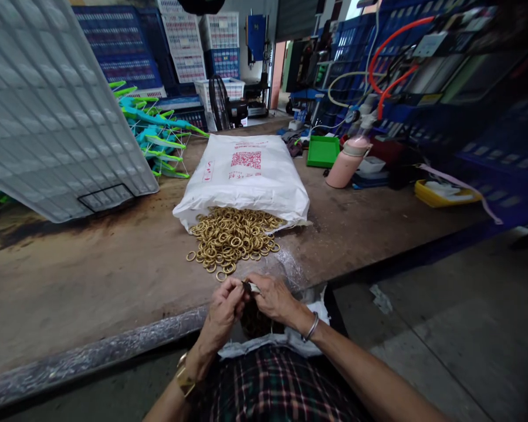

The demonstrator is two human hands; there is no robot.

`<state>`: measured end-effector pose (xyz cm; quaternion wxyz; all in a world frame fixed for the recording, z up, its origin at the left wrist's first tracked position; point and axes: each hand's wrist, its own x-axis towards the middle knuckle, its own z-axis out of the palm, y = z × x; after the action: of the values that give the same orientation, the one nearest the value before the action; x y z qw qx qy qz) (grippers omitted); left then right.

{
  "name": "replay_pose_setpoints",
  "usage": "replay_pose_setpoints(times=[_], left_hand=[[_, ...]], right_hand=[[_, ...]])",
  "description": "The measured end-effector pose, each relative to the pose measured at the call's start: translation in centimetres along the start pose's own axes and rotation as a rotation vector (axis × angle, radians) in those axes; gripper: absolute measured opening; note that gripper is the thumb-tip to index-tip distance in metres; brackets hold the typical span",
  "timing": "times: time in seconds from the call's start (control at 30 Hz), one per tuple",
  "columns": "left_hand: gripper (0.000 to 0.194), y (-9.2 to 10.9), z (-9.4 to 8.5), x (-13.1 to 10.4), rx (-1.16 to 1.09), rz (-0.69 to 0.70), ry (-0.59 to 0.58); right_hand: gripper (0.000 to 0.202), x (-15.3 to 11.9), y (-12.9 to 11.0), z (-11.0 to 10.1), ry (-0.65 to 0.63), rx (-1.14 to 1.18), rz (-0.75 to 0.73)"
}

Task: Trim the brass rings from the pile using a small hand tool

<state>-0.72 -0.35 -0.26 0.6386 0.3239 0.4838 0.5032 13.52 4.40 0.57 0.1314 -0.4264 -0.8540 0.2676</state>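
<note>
Both hands meet just past the table's front edge, above an open bag (264, 343) in my lap with dark contents. My left hand (225, 305) is closed, its fingertips pinching something small and dark that I cannot make out. Fingers of my right hand (275, 298) are wrapped round a small whitish tool (253, 288), whose tip touches the spot between the hands. Beyond them, brass-coloured rings (231, 237) spill in a pile from the mouth of a white printed sack (255, 170) lying on the table.
A large grey ribbed crate (61, 105) stands tilted at the left of the wooden table (92, 281), beside blue and green plastic parts (158, 138). Further right are a green tray (323, 151), a pink bottle (347, 164) and a yellow tray (444, 193). Stacked crates fill the back.
</note>
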Motion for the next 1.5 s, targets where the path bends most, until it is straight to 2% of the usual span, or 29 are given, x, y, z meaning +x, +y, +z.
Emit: replay_pose_setpoints(times=[0.13, 0.33, 0.47, 0.57, 0.67, 0.77, 0.87, 1.03, 1.17, 1.23, 1.3, 1.37, 1.5], left_hand=[[0.035, -0.1, -0.1, 0.0, 0.065, -0.004, 0.018], [0.036, -0.2, 0.0, -0.1, 0.192, 0.069, 0.093], [0.034, -0.4, -0.5, -0.1, 0.272, 0.158, 0.127], [0.033, -0.5, -1.0, -0.4, 0.278, 0.158, 0.132], [0.035, -0.1, -0.7, -1.7, 0.220, 0.090, 0.100], [0.035, 0.7, 0.1, -3.4, 0.144, -0.003, -0.028], [0.036, 1.3, 0.5, -4.1, -0.032, -0.077, -0.082], [0.034, 1.4, -0.8, -3.4, -0.282, -0.086, 0.098], [0.030, 1.6, -1.9, -3.1, -0.405, -0.117, 0.146], [0.036, 1.7, -2.2, -3.1, -0.485, -0.160, 0.150], [0.030, 1.6, -2.5, -2.9, -0.562, -0.190, 0.139], [0.021, 1.5, -2.7, -2.6, -0.621, -0.202, 0.136], [0.029, 1.5, -2.6, -1.9, -0.605, -0.206, 0.234]], right_hand=[[0.023, 0.0, -0.1, 0.1, -0.024, -0.064, 0.002], [0.026, 0.4, 0.0, 0.5, -0.045, -0.143, 0.047], [0.030, 0.6, -0.4, 0.8, -0.086, -0.204, 0.047], [0.030, 0.8, -0.7, 0.8, -0.112, -0.252, 0.053], [0.029, 1.6, -0.3, 0.5, -0.122, -0.277, 0.087], [0.026, 2.6, 0.8, 0.0, -0.072, -0.317, 0.198], [0.021, 3.3, 1.3, 0.0, 0.002, -0.278, 0.155], [0.033, 3.7, -0.4, 1.7, 0.090, -0.113, -0.054], [0.031, 4.4, -1.8, 2.5, 0.039, -0.217, -0.001], [0.027, 4.6, -2.0, 2.6, 0.021, -0.269, 0.027], [0.026, 4.8, -1.7, 2.7, 0.021, -0.282, 0.031], [0.026, 4.8, -1.2, 2.7, 0.035, -0.249, 0.011], [0.022, 4.8, -0.4, 2.1, 0.114, -0.022, 0.036]])
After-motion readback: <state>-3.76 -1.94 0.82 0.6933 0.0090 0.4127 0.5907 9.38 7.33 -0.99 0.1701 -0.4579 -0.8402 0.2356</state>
